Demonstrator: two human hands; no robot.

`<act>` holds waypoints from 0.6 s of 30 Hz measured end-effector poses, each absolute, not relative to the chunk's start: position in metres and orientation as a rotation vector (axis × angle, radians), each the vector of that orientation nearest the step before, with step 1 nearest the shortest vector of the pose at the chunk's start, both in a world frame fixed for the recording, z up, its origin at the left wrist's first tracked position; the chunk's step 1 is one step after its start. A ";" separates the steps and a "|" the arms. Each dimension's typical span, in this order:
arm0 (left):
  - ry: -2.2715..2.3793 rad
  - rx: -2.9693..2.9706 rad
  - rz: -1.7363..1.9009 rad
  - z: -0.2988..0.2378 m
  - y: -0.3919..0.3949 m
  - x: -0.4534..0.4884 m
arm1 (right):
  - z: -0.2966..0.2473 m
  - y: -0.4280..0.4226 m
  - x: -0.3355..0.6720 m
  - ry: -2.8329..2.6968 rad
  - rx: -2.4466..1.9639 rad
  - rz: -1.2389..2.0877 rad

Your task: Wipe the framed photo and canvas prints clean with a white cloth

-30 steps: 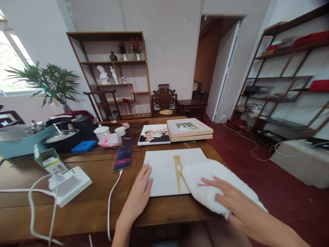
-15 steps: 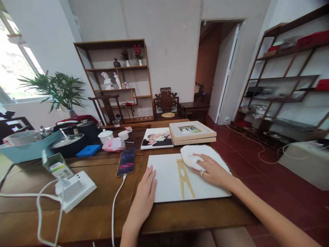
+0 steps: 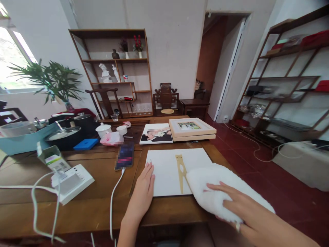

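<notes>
A flat white panel (image 3: 164, 175) lies on the wooden table in front of me. On it is a tan A-shaped piece (image 3: 179, 171) with two legs and a small oval opening; the white cloth partly covers its right leg. My left hand (image 3: 144, 187) rests with fingers extended along the panel's left edge. In my right hand (image 3: 236, 204) is a fluffy white cloth (image 3: 205, 185), gripped between thumb and fingers. The cloth covers the panel's lower right corner and hangs out past the table's edge.
Behind the panel lie a photo print (image 3: 156, 133) and stacked framed pictures (image 3: 192, 128). Left of it are a charging phone (image 3: 124, 156), a white power strip (image 3: 73, 183) with loose cables, a blue box (image 3: 86, 144) and pots (image 3: 64, 135).
My right hand has drawn the white cloth from the panel's upper right toward me and right, down over its lower right corner. My left hand stays at the left edge.
</notes>
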State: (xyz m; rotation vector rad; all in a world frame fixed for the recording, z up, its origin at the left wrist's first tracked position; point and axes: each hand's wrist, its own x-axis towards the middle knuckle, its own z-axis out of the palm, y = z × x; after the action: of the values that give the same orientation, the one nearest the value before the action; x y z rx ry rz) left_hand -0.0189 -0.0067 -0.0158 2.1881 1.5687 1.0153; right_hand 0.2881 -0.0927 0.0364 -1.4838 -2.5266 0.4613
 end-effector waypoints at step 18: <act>1.528 2.246 1.042 -0.017 -0.005 -0.023 | 0.027 0.043 0.260 -2.486 -1.385 0.152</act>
State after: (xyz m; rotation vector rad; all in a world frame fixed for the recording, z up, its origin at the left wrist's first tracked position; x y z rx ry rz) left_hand -0.0225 -0.0052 -0.0169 2.2456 1.5279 1.0420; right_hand 0.2596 0.0431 0.0266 -1.3855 -2.4856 0.1520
